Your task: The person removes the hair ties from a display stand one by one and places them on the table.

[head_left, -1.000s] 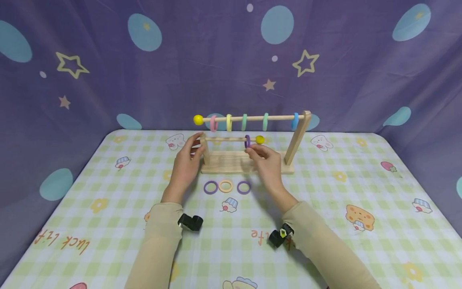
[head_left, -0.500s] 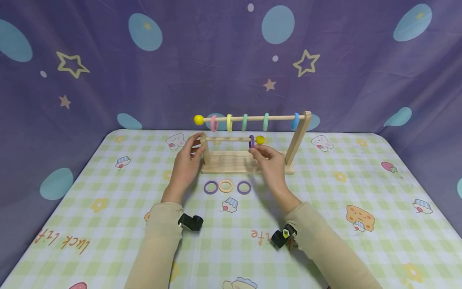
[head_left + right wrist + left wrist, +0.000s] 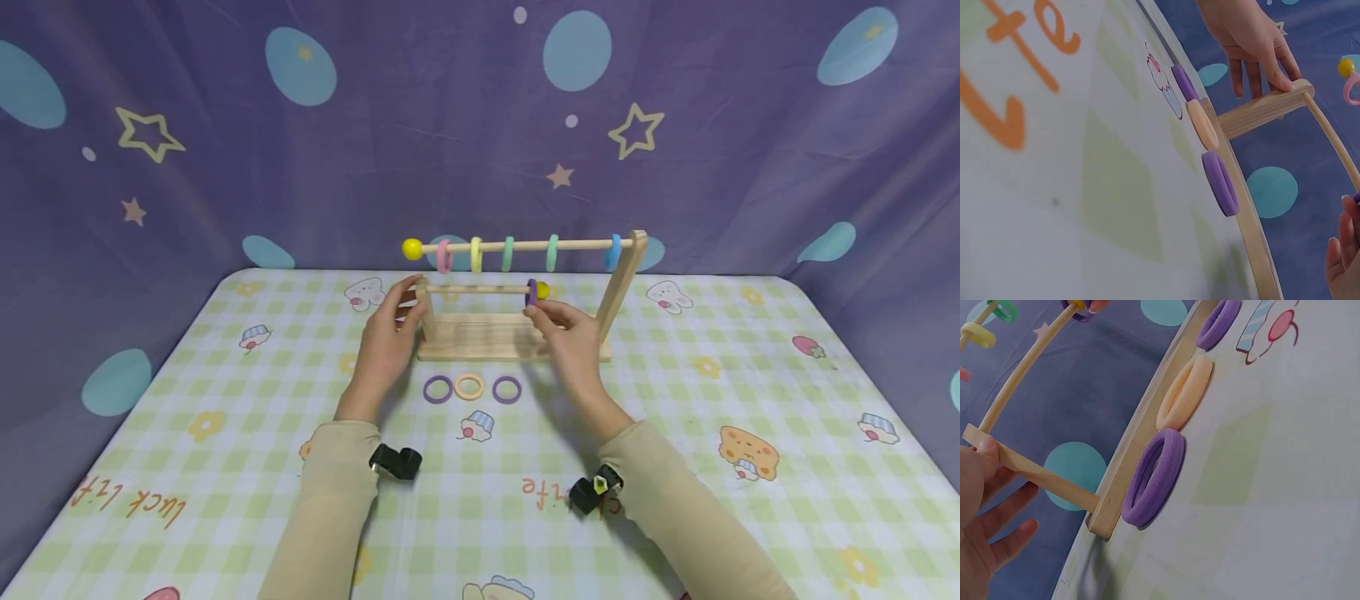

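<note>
A wooden rack (image 3: 480,350) with two rods stands on the table, and my left hand (image 3: 386,337) grips the top of its short left post (image 3: 1054,478), thumb on the near side. My right hand (image 3: 570,337) pinches the lower edge of a purple hair tie (image 3: 532,293) between thumb and fingertips. That hair tie encircles the lower rod (image 3: 480,289), right beside the yellow ball (image 3: 543,291) at its free end. Before the rack lie a purple hair tie (image 3: 1155,478), a pale orange hair tie (image 3: 1185,392) and another purple hair tie (image 3: 507,389).
Above, the upper rod (image 3: 525,246) carries several hair ties, among them a pink one (image 3: 444,257) and a blue one (image 3: 612,252). A tall post (image 3: 621,287) supports it at the right. A checked cloth (image 3: 225,500) covers the table; a purple curtain (image 3: 420,183) hangs behind.
My right hand has slid the purple hair tie rightward along the lower rod, up to the yellow ball. The left hand and the rack have stayed put.
</note>
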{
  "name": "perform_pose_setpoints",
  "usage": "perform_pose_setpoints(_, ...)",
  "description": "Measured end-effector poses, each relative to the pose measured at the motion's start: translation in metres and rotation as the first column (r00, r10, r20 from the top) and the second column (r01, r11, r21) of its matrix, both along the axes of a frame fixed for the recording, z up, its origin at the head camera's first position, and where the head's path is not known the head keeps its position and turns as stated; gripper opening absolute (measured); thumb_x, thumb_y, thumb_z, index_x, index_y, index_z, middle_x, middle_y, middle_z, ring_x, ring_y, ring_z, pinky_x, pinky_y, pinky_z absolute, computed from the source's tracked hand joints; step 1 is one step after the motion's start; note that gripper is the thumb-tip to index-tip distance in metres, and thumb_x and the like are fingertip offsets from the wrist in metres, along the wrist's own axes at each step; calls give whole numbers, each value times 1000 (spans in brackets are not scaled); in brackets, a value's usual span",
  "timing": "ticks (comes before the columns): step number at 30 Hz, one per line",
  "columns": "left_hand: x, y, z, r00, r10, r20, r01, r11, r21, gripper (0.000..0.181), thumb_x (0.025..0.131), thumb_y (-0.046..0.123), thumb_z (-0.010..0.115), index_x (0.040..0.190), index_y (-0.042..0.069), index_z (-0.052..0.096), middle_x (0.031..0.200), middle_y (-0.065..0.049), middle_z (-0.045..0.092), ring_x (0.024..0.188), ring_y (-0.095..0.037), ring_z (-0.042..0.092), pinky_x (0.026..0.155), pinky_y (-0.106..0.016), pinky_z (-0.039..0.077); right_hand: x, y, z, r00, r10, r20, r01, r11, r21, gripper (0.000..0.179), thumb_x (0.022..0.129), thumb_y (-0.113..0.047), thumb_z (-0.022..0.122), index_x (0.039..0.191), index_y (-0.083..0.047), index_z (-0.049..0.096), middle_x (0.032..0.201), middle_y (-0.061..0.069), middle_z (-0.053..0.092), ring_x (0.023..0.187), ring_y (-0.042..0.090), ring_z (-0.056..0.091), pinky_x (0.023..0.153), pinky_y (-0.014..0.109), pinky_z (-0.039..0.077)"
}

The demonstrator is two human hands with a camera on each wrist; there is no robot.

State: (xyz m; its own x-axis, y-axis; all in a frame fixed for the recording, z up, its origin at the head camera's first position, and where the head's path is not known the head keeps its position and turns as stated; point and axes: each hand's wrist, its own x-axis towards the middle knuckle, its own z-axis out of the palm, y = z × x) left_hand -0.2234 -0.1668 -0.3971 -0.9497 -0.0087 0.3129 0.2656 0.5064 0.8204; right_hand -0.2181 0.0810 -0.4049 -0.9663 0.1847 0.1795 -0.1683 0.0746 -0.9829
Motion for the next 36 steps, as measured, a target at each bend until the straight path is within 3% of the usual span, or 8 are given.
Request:
perform_pose_setpoints(8, 0, 0, 0, 1000, 6, -2, -6, 1000, -7, 44, 104, 18, 52, 148, 14, 45, 134, -17, 58, 116, -31, 59, 95, -43, 49, 0, 6, 2, 1000, 6, 31, -5, 1000, -13, 28, 89, -23, 77, 106, 0, 74, 103, 21, 71, 98, 42, 64, 67, 44, 58)
perform_pose_setpoints(16, 0, 0, -1, 1000, 7, -4, -7, 1000, -7, 44, 104, 19, 53, 148, 16, 45, 134, -16, 58, 117, -31, 59, 95, -42, 49, -1, 10, 2, 999, -18, 38, 18, 1000, -2, 28, 88, -24, 77, 105, -2, 75, 96, 10, 74, 97, 40, 65, 77, 47, 56)
perform_pose_setpoints(29, 0, 0, 0, 1000, 3, -1, -3, 1000, -12, 44, 104, 19, 52, 148, 16, 45, 135, -16, 58, 117, -30, 58, 96, -42, 48, -1, 18, 4, 998, -31, 47, 32, 999, -6, 28, 88, -22, 77, 105, 1, 74, 98, 16, 74, 97, 43, 64, 86, 48, 53)
perform_pose_setpoints(36, 1, 0, 0, 1000, 0, 4, 0, 1000, -2, 45, 104, 19, 52, 148, 15, 44, 135, -16, 57, 118, -32, 58, 97, -43, 48, 2, 22, 5, 998, -18, 63, 18, 1000, -4, 28, 89, -21, 76, 108, 1, 73, 96, 11, 74, 97, 41, 64, 87, 45, 53)
